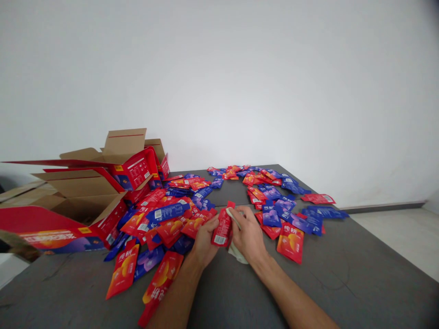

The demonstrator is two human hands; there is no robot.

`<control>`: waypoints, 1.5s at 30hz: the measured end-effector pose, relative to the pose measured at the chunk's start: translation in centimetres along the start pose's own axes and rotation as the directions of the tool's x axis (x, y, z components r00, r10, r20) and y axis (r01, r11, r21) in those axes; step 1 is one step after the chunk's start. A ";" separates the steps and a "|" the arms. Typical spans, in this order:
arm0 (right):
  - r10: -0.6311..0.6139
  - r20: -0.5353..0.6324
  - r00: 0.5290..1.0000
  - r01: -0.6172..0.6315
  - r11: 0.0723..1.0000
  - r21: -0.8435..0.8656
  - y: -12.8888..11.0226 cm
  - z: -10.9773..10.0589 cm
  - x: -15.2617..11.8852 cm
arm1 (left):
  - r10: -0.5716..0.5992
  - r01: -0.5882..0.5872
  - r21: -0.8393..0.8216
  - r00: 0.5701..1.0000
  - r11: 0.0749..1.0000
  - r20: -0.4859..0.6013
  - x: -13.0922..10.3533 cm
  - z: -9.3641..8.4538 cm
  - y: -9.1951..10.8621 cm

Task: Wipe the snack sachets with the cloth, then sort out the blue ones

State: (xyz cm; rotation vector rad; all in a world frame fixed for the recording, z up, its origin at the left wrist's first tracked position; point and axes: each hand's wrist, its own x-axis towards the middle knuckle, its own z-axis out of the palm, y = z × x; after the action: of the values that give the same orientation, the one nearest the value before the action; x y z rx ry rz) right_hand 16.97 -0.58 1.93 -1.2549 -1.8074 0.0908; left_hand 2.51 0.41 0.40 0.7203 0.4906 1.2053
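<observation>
Red packet [224, 230] grasped in our left hand [206, 242], pale cloth [238, 254] clutched in our right hand [249, 235], barcode [220, 240] visible, small print [225, 224] blurred, near left box [65, 230] cropped

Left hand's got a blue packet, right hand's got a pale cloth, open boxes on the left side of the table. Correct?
One slip: the packet in the left hand is red, not blue, as the head view shows. The rest stands: pale cloth in the right hand, open boxes on the left side of the table.
</observation>
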 end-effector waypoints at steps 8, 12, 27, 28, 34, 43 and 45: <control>-0.047 -0.001 0.999 0.047 0.998 -0.038 0.9 -0.2 0.4 | 0.031 -0.032 0.059 0.999 0.998 0.004 -0.2 0.3 0.0; -0.081 0.041 0.996 0.084 0.994 -0.064 -0.3 -0.3 0.0 | 0.045 -0.045 0.003 0.999 0.999 0.000 -0.1 0.8 0.5; -0.197 0.349 0.916 0.199 0.980 0.031 -1.7 -0.1 -0.6 | 0.256 -0.190 0.324 0.951 0.927 -0.174 1.0 -0.9 0.4; -0.123 0.332 0.935 0.136 0.991 -0.016 -1.1 -0.2 -0.3 | 0.313 -0.194 0.488 0.933 0.851 -0.175 1.0 -1.1 0.4; 0.285 0.295 0.912 -0.186 0.929 -0.321 3.0 -1.0 1.1 | 0.470 -0.042 0.994 0.879 -0.096 0.083 0.8 -2.5 -0.8; 0.326 0.422 0.846 -0.144 0.902 -0.407 3.5 0.2 0.2 | 0.378 -0.029 0.937 0.910 -0.348 0.169 1.2 -2.5 -0.8; 0.297 0.444 0.845 -0.123 0.918 -0.378 3.4 0.3 0.1 | 0.254 -0.173 0.949 0.937 -0.264 0.241 1.3 -2.0 -1.3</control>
State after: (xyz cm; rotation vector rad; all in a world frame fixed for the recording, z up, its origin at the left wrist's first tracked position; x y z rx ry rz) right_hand 19.21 1.25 0.03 -1.8068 -2.1740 0.2589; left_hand 2.37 1.91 -1.85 2.3622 1.5538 0.8853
